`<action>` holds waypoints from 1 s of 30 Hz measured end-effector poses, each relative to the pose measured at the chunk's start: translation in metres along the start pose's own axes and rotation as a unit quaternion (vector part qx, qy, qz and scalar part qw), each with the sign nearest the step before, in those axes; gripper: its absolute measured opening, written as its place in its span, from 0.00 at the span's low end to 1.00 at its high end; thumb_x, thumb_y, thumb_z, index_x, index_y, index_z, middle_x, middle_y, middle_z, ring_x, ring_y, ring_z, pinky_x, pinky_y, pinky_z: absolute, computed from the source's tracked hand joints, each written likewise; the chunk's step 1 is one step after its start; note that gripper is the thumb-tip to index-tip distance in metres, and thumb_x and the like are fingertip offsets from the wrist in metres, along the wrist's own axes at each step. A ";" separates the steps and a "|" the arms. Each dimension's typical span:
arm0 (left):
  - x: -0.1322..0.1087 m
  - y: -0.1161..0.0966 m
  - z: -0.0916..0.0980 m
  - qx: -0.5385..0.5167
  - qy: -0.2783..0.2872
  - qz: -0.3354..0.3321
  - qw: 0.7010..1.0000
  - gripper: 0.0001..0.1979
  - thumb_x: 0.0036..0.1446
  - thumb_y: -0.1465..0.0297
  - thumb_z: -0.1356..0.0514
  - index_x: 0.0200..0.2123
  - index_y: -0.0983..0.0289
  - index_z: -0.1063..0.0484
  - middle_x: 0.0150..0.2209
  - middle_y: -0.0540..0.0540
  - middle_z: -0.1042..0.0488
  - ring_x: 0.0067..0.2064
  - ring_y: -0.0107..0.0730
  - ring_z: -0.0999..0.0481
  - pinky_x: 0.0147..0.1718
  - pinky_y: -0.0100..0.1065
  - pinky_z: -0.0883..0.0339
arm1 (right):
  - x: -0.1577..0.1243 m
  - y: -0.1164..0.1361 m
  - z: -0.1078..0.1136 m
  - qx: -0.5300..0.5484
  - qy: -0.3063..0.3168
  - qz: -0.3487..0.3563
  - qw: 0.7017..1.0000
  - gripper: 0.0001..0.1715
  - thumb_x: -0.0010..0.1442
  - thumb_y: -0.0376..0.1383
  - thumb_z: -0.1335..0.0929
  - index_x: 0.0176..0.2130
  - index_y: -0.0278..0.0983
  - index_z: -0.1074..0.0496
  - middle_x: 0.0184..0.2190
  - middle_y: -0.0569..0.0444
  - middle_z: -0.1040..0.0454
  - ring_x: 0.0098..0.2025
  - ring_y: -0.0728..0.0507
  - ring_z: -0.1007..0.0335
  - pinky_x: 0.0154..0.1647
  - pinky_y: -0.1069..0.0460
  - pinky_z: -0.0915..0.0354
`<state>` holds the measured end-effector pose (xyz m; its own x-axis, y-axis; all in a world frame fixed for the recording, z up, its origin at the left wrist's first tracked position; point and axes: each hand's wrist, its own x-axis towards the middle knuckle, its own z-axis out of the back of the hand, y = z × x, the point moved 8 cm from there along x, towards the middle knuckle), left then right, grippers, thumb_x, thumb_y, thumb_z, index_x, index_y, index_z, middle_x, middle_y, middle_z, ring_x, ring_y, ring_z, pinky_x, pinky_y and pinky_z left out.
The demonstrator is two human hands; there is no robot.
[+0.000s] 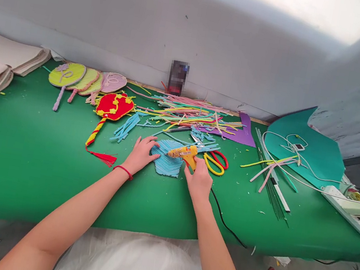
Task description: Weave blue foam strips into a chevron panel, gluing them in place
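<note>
Blue and ridged, the panel (pixel 167 167) lies on the green table (pixel 54 187) in front of you, its surface seemingly well covered already. Your left hand (pixel 141 152) has its fingers loosely spread with the thumb and fingertips at the panel's left edge, while your right hand (pixel 200 181) has its fingers curled around the grip of the yellow glue gun (pixel 189 155), nozzle over the panel. Judging by the red fan (pixel 121 106) off to the left, with its yellow trim, handle (pixel 95 132) and tassel (pixel 104 158), such additions look undone here, and loose blue strips (pixel 126 127) lie unattached nearby.
</note>
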<state>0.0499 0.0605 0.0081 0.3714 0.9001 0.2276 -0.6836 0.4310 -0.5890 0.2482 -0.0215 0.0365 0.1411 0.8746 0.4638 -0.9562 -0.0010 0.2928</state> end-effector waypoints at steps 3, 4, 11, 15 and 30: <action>0.000 0.000 0.000 0.000 0.002 -0.001 1.000 0.10 0.55 0.66 0.40 0.42 0.59 0.32 0.56 0.58 0.35 0.60 0.41 0.39 0.62 0.57 0.60 | -0.002 -0.002 0.001 0.002 0.005 0.001 1.000 0.15 0.61 0.39 0.39 0.47 0.36 0.36 0.38 0.48 0.26 0.41 0.42 0.29 0.29 0.52 0.38; 0.000 0.000 0.000 0.001 0.002 0.000 1.000 0.10 0.55 0.66 0.40 0.41 0.59 0.32 0.56 0.58 0.35 0.60 0.41 0.39 0.62 0.57 0.60 | -0.003 -0.002 0.001 0.001 0.006 0.001 1.000 0.15 0.61 0.39 0.39 0.47 0.36 0.36 0.38 0.48 0.26 0.41 0.42 0.29 0.29 0.52 0.37; 0.000 0.001 0.000 -0.001 0.006 0.006 1.000 0.10 0.55 0.66 0.41 0.42 0.58 0.32 0.56 0.57 0.35 0.60 0.41 0.38 0.62 0.57 0.60 | -0.008 -0.005 0.009 -0.005 -0.006 0.002 1.000 0.15 0.61 0.38 0.40 0.47 0.36 0.36 0.39 0.48 0.27 0.40 0.42 0.29 0.29 0.52 0.37; 0.000 0.001 0.000 -0.001 0.004 0.006 1.000 0.10 0.55 0.65 0.41 0.41 0.58 0.32 0.56 0.57 0.35 0.60 0.40 0.38 0.62 0.56 0.60 | -0.010 -0.006 0.012 -0.007 -0.008 -0.003 1.000 0.14 0.61 0.38 0.40 0.46 0.37 0.36 0.39 0.48 0.26 0.40 0.43 0.29 0.28 0.52 0.37; 0.001 0.001 0.000 0.000 0.006 0.004 1.000 0.10 0.55 0.65 0.41 0.42 0.58 0.33 0.56 0.58 0.34 0.60 0.41 0.38 0.62 0.57 0.61 | -0.018 -0.016 0.019 -0.002 -0.015 -0.033 0.999 0.15 0.61 0.41 0.40 0.45 0.37 0.35 0.40 0.48 0.26 0.41 0.43 0.28 0.27 0.53 0.39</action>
<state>0.0495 0.0615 0.0077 0.3740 0.9023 0.2143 -0.6864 0.4247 -0.5904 0.2658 -0.0467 0.0394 0.2116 0.8582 0.4677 -0.9454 0.0583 0.3207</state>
